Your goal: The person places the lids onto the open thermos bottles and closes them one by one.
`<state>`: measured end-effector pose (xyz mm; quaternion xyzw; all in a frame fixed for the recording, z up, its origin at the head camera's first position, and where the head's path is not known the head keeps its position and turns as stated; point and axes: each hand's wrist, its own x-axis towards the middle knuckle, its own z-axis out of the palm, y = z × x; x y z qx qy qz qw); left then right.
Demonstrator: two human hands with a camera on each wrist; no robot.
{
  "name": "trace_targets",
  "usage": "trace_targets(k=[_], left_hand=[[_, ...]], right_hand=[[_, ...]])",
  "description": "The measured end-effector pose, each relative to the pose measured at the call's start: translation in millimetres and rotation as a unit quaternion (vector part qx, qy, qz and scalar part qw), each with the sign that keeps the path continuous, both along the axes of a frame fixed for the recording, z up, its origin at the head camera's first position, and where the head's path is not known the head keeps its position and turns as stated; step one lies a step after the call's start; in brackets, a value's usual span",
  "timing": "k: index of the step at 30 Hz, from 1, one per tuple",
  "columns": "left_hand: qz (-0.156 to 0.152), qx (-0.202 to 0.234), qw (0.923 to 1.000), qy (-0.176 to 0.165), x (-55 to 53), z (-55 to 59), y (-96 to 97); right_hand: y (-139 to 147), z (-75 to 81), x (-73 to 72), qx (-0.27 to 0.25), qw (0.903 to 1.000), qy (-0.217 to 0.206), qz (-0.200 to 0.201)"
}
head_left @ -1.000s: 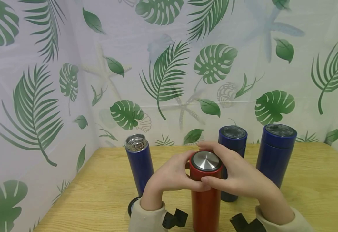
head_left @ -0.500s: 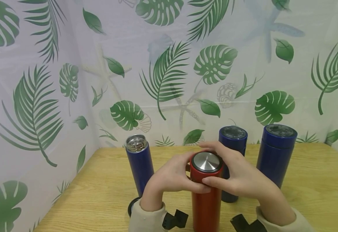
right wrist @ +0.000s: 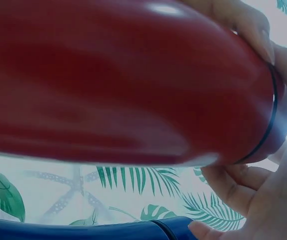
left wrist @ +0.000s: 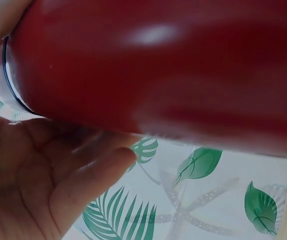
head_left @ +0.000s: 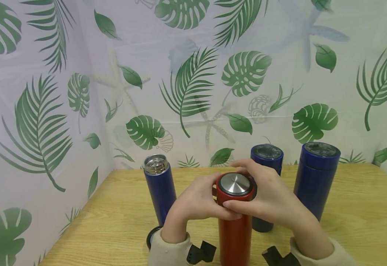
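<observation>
An upright red thermos (head_left: 235, 240) stands at the front middle of the table in the head view, its lid (head_left: 235, 184) topped with a brushed silver disc in a black ring. My left hand (head_left: 197, 199) grips the upper body from the left, thumb across the front. From the right, my right hand (head_left: 273, 195) holds the lid, its thumb in front and its fingers curving behind. In the left wrist view the red body (left wrist: 158, 75) fills the upper part, with a dark seam below the lid. The right wrist view shows my right fingers (right wrist: 246, 27) at that seam.
An uncapped blue thermos (head_left: 160, 192) stands to the left with its steel mouth showing. A black-rimmed round piece (head_left: 151, 236) lies partly behind my left sleeve. Two capped blue thermoses, a nearer-centre one (head_left: 267, 159) and a right one (head_left: 316, 181), stand behind my right hand.
My right hand has shifted slightly left, its thumb sliding left across the front of the lid and its fingers rising a little at the back. My left hand stays almost still.
</observation>
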<state>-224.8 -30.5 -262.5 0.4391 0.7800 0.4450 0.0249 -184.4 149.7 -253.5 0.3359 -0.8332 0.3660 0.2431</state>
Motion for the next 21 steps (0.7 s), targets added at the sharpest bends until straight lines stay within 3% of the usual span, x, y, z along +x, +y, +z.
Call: trace_targets(k=[7,14,21], left_hand=[[0.067,-0.003,0.9973,-0.030,5.9,2.4,4.3],[0.119,-0.015,0.9928,-0.009,8.7,2.9,8.8],[0.169,-0.027,0.9852,-0.006,9.0,2.5,11.5]], right_hand=[[-3.3,-0.4,-0.2,-0.005,0.9989,0.002,-0.046],[-7.1,-0.3,0.4,-0.008,0.9943,0.002,-0.106],[-15.2,-2.0,0.0,-0.028,0.9837,0.024,-0.176]])
